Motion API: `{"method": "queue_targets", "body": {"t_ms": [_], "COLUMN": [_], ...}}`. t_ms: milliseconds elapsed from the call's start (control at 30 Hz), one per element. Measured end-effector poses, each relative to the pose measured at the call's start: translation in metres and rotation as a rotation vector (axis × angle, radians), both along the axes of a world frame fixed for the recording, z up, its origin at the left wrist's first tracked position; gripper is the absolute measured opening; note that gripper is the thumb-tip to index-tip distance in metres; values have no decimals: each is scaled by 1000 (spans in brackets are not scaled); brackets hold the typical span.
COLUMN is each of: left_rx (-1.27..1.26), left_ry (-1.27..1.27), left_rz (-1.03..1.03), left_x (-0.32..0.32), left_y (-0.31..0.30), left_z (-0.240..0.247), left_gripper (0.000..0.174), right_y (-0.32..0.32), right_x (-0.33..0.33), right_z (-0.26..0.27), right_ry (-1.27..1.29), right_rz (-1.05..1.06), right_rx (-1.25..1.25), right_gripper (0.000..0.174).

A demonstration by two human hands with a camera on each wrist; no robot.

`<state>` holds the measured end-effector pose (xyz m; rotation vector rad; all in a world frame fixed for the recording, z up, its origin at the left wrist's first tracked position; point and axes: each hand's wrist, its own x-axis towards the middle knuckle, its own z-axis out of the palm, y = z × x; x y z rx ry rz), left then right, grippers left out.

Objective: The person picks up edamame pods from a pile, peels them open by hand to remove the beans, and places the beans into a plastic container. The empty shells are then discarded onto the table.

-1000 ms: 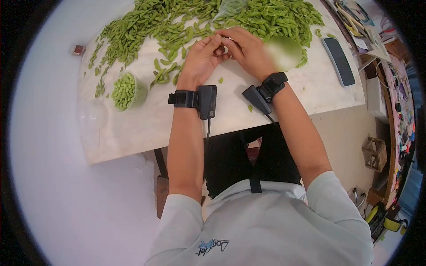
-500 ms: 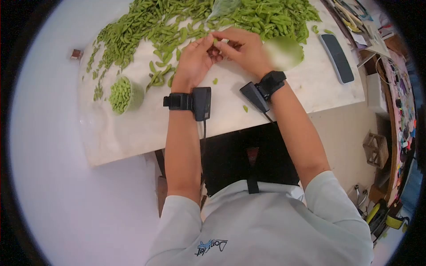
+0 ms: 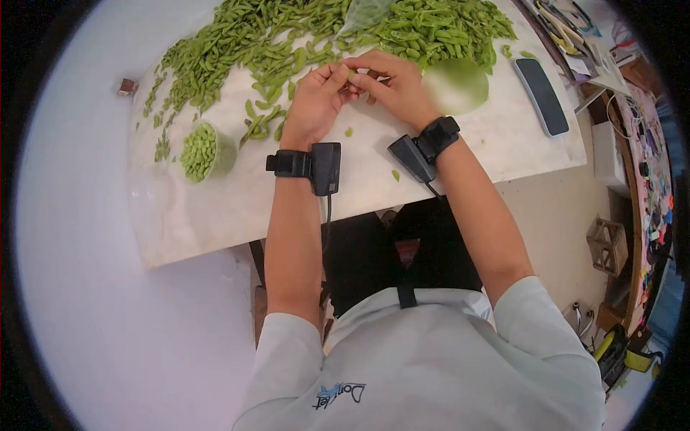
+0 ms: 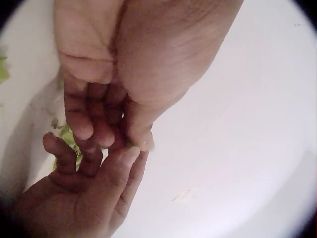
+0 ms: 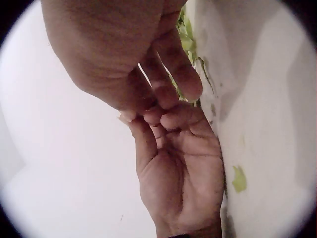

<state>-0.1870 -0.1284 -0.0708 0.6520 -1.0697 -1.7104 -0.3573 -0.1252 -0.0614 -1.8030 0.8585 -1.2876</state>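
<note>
The left hand (image 3: 314,102) and right hand (image 3: 399,87) meet fingertip to fingertip above the table, below the heaped pods. A small green pod (image 3: 351,74) shows between them in the head view, pinched by thumb and fingers of both. Seen from the left wrist, the left hand (image 4: 138,64) reaches down to the right hand (image 4: 84,193), thumbs nearly touching; their fingers mostly hide the pod. In the right wrist view the right hand (image 5: 114,54) is above the upturned left hand (image 5: 183,173), other fingers loosely curled.
Green pods (image 3: 208,65) spread across the back of the table (image 3: 287,212), beside a clear plastic bag (image 3: 364,14). A cup of shelled beans (image 3: 199,152) stands left. Right of the hands are a blurred round green-white patch (image 3: 457,86) and a phone (image 3: 543,97).
Both hands have shifted slightly left in the head view and stay together. The green piece between the fingertips, hidden one second ago, now shows.
</note>
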Motion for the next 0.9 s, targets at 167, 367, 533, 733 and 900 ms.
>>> {"method": "queue_targets", "body": {"t_ms": [167, 367, 533, 733, 900], "left_rx": [18, 0, 11, -7, -14], "left_ry": [-22, -74, -40, -82, -41], "left_rz": [11, 35, 61, 96, 103], "left_x": [2, -3, 0, 0, -1], "left_y": [1, 1, 4, 2, 4], "left_z": [0, -2, 1, 0, 0], "left_gripper": [26, 25, 23, 21, 17], "right_y": [-3, -1, -1, 1, 3], "right_x": [3, -2, -2, -5, -3], "right_z": [-2, -9, -2, -4, -2], "right_ry": [-9, 10, -3, -35, 15], "right_rz": [16, -9, 8, -8, -46], "right_rx": [-41, 26, 78, 93, 71], "right_gripper": [23, 23, 25, 24, 24]}}
